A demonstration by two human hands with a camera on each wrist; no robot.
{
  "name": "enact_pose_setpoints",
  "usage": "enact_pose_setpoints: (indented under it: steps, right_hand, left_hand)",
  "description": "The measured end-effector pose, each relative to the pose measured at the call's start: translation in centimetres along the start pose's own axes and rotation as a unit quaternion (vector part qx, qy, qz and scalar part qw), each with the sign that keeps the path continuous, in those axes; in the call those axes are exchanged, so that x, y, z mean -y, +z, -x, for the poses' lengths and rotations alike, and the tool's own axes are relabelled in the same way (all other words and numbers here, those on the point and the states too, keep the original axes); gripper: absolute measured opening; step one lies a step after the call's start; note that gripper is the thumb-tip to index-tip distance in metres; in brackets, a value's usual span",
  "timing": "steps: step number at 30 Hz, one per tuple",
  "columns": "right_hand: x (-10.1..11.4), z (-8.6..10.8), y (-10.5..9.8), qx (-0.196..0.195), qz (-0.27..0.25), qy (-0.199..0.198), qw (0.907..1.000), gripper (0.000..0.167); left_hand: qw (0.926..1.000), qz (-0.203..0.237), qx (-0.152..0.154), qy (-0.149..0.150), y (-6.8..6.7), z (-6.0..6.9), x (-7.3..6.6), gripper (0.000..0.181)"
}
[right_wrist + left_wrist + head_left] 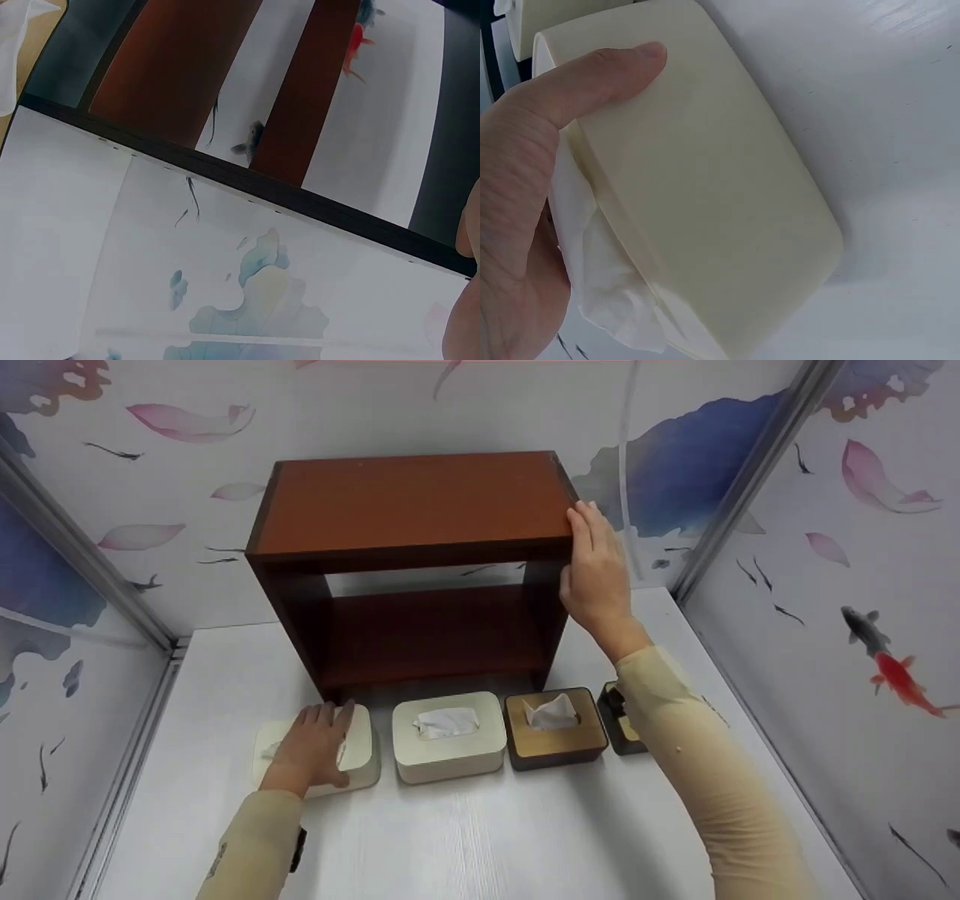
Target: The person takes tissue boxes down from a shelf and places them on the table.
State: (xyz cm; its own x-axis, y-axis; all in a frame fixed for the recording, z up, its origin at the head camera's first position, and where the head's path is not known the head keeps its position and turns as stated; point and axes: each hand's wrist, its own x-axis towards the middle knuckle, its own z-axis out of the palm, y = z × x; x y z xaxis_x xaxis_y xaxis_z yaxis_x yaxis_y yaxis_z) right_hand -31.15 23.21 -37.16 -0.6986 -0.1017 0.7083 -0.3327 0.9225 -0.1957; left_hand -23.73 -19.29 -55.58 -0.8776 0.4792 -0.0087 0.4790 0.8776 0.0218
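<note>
My left hand [315, 742] grips a cream tissue box [364, 742] at the left of the row, fingers across its top and thumb at the near side. In the left wrist view, the thumb presses the box's smooth side [697, 172], and white tissue [619, 292] bulges beside the palm. The box's underside and the other fingertips are hidden. At the upper right corner of a reddish-brown wooden shelf [420, 502], my right hand [600, 570] rests with fairly straight fingers. Only a part of that hand [461, 315] shows at the right wrist view's edge.
Beside the held box stand another cream tissue box [450, 754], a wood-topped dark tissue box [555, 742] and a similar dark box [626, 735] partly behind the right sleeve. All are on a white table [450, 840] in front of the shelf. Printed panels [810, 607] enclose it.
</note>
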Motion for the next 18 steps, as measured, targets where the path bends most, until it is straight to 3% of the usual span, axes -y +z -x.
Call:
enact_pose_setpoints:
  steps: [6,10,14,18]
  right_hand:
    - [0.5,-0.3,-0.4,0.05,0.006,-0.016,0.9986,0.063]
    - [0.1,-0.5,-1.0,0.069,0.003,-0.035,0.997,0.065]
    - [-0.9,-0.4,-1.9,0.066,-0.025,-0.055,0.996,0.061]
    - [-2.2,0.2,-2.7,0.045,-0.051,-0.06,0.9959,0.055]
  left_hand:
    - [0.9998,-0.005,-0.012,-0.013,0.1,1.2,0.3,0.115]
    - [0.9999,0.004,0.003,-0.01,-0.9,1.6,0.3,0.111]
    - [0.9988,0.047,0.01,-0.011,-2.0,1.9,0.6,0.104]
    - [0.9969,0.073,-0.024,-0.015,-2.5,2.3,1.3,0.088]
